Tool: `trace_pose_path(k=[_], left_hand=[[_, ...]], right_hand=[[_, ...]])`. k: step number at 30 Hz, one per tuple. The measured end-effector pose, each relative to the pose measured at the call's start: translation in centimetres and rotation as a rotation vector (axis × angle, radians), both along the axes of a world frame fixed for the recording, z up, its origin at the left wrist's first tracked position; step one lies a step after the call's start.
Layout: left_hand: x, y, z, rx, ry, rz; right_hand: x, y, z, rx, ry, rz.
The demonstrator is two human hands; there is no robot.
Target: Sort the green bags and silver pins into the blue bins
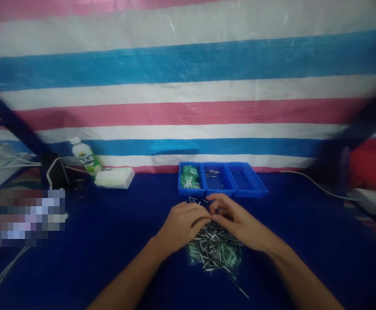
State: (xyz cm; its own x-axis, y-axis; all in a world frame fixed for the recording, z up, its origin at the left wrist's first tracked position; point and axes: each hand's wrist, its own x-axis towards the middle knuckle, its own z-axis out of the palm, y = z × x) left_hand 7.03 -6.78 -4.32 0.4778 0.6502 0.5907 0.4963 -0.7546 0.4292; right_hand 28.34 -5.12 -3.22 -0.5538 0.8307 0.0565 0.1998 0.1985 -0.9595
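Observation:
A heap of thin silvery metal rods (214, 246) lies on the dark blue tabletop, with small green-and-clear packets (234, 257) mixed in at its lower edge. My left hand (188, 224) is over the heap's upper left, its fingers bent and pressed together. From the right, my right hand (234, 217) meets it, thumb and forefinger curled in so that the fingertips of both hands touch or nearly touch. Whatever is between the fingers is too small or hidden to name. One longer rod (238, 287) sticks out at the lower right.
Behind the heap stand three joined blue trays: the left tray (181, 190) holds green packets, the middle tray (218, 183) several rods, the right tray (247, 183) a thin piece. A bottle (86, 156), a tissue pack (114, 178) and cables are at left; a striped sheet hangs behind.

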Motion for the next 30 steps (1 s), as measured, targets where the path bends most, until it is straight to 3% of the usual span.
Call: trace_pose_path(k=[3,9,18,24,30], left_hand=[[-0.1,0.2,0.2,0.005,-0.068,0.023],[-0.4,0.4,0.2,0.023,-0.103,0.042],[-0.1,0.1,0.2,0.049,-0.118,0.044],[-0.2,0.1,0.3,0.011,-0.152,0.135],[-0.4,0.0,0.5,-0.034,-0.115,0.127]], right_hand=[[-0.1,0.2,0.4,0.058,-0.069,-0.092],[-0.4,0.1,1.3,0.099,-0.123,-0.118],[-0.4,0.5,0.5,0.175,-0.013,-0.143],[0.6,0.9,0.4,0.137,0.127,-0.264],[1.6,1.6,0.5,0.005,0.447,-0.444]])
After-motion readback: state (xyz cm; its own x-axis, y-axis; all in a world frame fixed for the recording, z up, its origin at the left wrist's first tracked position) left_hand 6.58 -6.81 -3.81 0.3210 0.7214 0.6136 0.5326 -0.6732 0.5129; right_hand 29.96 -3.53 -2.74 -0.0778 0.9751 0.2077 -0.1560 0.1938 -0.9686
